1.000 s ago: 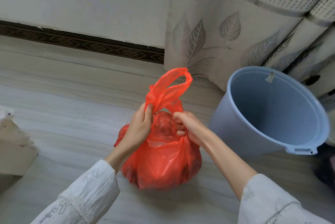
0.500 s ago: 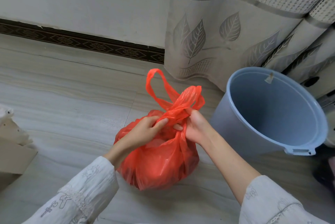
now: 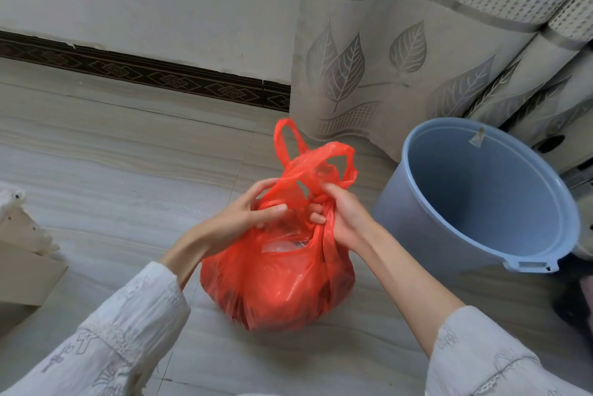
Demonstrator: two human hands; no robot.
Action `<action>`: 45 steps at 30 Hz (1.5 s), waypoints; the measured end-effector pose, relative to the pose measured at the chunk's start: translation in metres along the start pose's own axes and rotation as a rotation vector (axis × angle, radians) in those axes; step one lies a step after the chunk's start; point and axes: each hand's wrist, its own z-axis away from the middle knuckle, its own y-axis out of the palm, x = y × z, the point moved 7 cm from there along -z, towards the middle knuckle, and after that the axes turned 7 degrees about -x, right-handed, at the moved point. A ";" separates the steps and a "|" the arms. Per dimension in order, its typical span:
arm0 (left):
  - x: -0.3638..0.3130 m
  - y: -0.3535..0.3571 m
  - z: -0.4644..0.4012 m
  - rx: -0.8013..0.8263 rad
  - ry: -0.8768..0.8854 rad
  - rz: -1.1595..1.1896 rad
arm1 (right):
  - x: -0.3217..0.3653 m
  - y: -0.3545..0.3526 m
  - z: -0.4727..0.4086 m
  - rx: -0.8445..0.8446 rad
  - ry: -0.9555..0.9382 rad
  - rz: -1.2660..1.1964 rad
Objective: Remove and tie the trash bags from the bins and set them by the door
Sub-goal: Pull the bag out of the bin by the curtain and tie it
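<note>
Both hands, left (image 3: pixel 244 219) and right (image 3: pixel 345 219), gripping crinkled handles of bulging, glossy red plastic bag (image 3: pixel 279 283); round, smooth blue bin (image 3: pixel 481 200) beside.

I see pale tiled floor (image 3: pixel 112 171); red bag (image 3: pixel 279 286) under my hands, blue bin (image 3: pixel 481 203) right, cardboard box (image 3: pixel 22 267) left.

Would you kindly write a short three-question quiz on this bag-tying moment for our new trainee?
1. True or false: the red trash bag sits inside the blue bin.
2. Which hands grip the bag's handles: A left hand only, B right hand only, C both?
3. Fill in: behind the bin hangs a leaf-patterned ____.

Key: 1 false, it rests on the floor beside the bin; 2 C; 3 curtain.
</note>
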 end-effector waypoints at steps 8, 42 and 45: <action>-0.028 0.009 -0.013 -0.353 0.250 -0.378 | -0.002 0.012 0.016 0.110 -0.142 0.408; 0.002 0.026 -0.010 0.253 -0.221 0.030 | 0.030 0.012 0.025 0.053 -0.422 0.751; -0.004 0.023 -0.005 0.253 -0.169 -0.091 | 0.034 0.010 0.024 0.100 -0.480 0.844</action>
